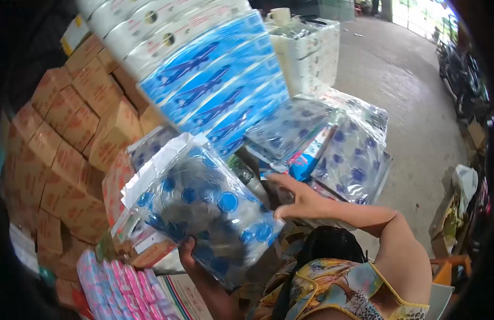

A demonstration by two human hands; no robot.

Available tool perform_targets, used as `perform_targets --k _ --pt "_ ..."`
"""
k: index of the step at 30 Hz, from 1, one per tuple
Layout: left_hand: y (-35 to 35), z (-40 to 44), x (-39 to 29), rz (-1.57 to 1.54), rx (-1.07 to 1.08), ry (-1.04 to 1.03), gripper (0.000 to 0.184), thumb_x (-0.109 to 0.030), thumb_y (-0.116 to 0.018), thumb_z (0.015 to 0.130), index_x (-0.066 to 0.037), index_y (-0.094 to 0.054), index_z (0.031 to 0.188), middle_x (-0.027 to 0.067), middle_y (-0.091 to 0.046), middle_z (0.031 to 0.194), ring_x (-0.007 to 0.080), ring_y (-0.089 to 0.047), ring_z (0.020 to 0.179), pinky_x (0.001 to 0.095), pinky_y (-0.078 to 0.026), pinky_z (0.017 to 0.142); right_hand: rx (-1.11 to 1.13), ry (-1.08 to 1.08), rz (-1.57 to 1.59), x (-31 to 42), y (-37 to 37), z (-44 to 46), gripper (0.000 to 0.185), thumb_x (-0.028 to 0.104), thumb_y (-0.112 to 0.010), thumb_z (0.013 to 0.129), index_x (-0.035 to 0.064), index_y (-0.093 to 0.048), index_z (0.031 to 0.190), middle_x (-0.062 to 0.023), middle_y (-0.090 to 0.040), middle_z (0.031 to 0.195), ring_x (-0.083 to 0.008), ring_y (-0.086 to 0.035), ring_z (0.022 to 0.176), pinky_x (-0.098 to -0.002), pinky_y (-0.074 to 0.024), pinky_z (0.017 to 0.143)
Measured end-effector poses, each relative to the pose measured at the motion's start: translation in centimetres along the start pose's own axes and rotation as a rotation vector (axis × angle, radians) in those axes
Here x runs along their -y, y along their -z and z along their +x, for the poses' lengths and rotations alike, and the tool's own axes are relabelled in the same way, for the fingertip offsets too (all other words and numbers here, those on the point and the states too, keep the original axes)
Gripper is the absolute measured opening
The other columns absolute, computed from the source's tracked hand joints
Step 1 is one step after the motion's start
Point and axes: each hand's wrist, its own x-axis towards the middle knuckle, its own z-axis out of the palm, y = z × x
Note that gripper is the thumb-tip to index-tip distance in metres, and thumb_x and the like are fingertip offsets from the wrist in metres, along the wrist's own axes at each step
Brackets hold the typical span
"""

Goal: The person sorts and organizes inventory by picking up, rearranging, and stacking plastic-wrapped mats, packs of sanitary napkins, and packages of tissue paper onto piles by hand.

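My left hand (189, 256) grips the lower left side of a stack of clear plastic bags (209, 197) printed with blue dots. The stack is held tilted in front of my body, with a white folded strip along its upper left edge. Most of the left fingers are hidden beneath it. My right hand (303, 197) is open, thumb and fingers apart, at the stack's right edge; whether the thumb touches the plastic I cannot tell. Beyond that hand lie more dotted bags (351, 154) and a blue-and-red packet (309, 160).
Blue-wrapped packs (215, 80) are piled high ahead, with white paper-roll packs (305, 58) behind them. Brown cartons (71, 154) fill the left side. Pink and blue packets (124, 285) sit at lower left. Concrete floor (412, 122) stretches to the right, with motorbikes (460, 80) beyond.
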Motion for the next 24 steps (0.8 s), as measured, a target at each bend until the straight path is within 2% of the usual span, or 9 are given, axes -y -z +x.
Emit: perform_targets --k 1,2,5,7,8,11,20,21,24 --pt "-0.7 0.1 0.5 0.01 0.018 0.009 0.05 -0.032 -0.051 0.075 -0.004 -0.041 0.115 0.0114 -0.05 0.105 0.0261 -0.05 0.092 0.0367 -0.041 0.079 -0.043 -0.029 0.108 -0.7 0.8 0.2 0.087 0.038 -0.068 0.068 0.0031 -0.019 0.131 -0.0159 -0.035 0.126 -0.0239 -0.038 0.113 -0.035 -0.0336 0.091" --pt "-1.1 0.2 0.9 0.03 0.03 0.037 0.051 -0.031 -0.051 0.074 -0.003 -0.041 0.115 0.0114 -0.05 0.104 0.0262 -0.05 0.092 0.0363 -0.041 0.079 -0.067 -0.027 0.11 -1.2 1.2 0.1 0.087 0.038 -0.068 0.068 0.0031 -0.019 0.131 -0.0159 -0.035 0.126 -0.0239 -0.038 0.113 -0.035 -0.0336 0.091" --pt "-1.6 0.4 2.2 0.099 0.07 0.117 0.054 -0.029 -0.054 0.071 -0.001 -0.041 0.115 0.0115 -0.051 0.102 0.0265 -0.05 0.09 0.0352 -0.041 0.079 0.015 -0.269 0.716 -3.6 1.3 -0.9 0.086 0.033 -0.066 0.072 0.0031 -0.013 0.132 -0.013 -0.035 0.124 -0.019 -0.038 0.109 -0.032 -0.0327 0.09" --pt "-1.8 0.9 3.1 0.135 0.096 0.147 0.055 -0.029 -0.055 0.07 0.0 -0.041 0.115 0.0115 -0.051 0.102 0.0266 -0.05 0.09 0.0348 -0.041 0.079 0.063 -0.257 0.729 -3.1 0.7 -1.3 0.085 0.034 -0.066 0.073 0.0041 -0.013 0.133 -0.0084 -0.038 0.122 -0.0173 -0.037 0.111 -0.032 -0.0299 0.092" --pt "-1.8 1.3 3.7 0.163 0.124 0.16 0.054 -0.027 -0.055 0.07 0.0 -0.042 0.115 0.0118 -0.052 0.102 0.0266 -0.051 0.09 0.0351 -0.041 0.08 0.031 -0.18 0.746 -2.7 0.5 -1.6 0.081 0.026 -0.066 0.074 0.0045 -0.015 0.132 -0.0088 -0.041 0.12 -0.0172 -0.038 0.11 -0.0312 -0.0308 0.092" --pt "-0.9 3.1 5.5 0.196 0.168 0.253 0.051 -0.024 -0.056 0.07 0.0 -0.043 0.113 0.0124 -0.052 0.103 0.0269 -0.052 0.089 0.0356 -0.042 0.079 -0.106 -0.295 0.67 -3.8 0.1 -2.6 0.066 0.008 -0.064 0.075 0.0029 -0.026 0.128 -0.0086 -0.044 0.117 -0.0162 -0.04 0.107 -0.03 -0.0336 0.091" --pt "-5.7 4.8 7.7 0.235 0.23 0.543 0.049 -0.029 -0.058 0.073 -0.002 -0.047 0.112 0.0096 -0.053 0.104 0.0238 -0.052 0.092 0.0342 -0.04 0.084 -0.379 -0.391 0.707 -4.0 2.7 -4.4 0.052 0.002 -0.058 0.077 0.0031 -0.035 0.123 -0.0058 -0.051 0.108 -0.015 -0.048 0.096 -0.0305 -0.0403 0.084" --pt "-3.8 5.6 9.0 0.245 0.194 0.545 0.049 -0.029 -0.058 0.073 -0.002 -0.047 0.112 0.0096 -0.053 0.104 0.0238 -0.052 0.092 0.0342 -0.04 0.084 -0.451 -0.33 0.623 -4.2 2.9 -4.5 0.049 0.002 -0.059 0.076 0.0031 -0.037 0.121 -0.0055 -0.052 0.104 -0.0142 -0.05 0.092 -0.0292 -0.0426 0.08" --pt "0.0 7.2 11.7 0.744 0.342 0.305 0.053 -0.03 -0.059 0.072 -0.002 -0.044 0.114 0.0088 -0.052 0.106 0.0223 -0.052 0.094 0.0326 -0.038 0.085 -0.55 -0.244 0.61 -4.1 3.9 -5.0 0.047 0.005 -0.061 0.075 0.0022 -0.04 0.117 -0.0055 -0.053 0.101 -0.0126 -0.05 0.089 -0.0266 -0.0423 0.079"
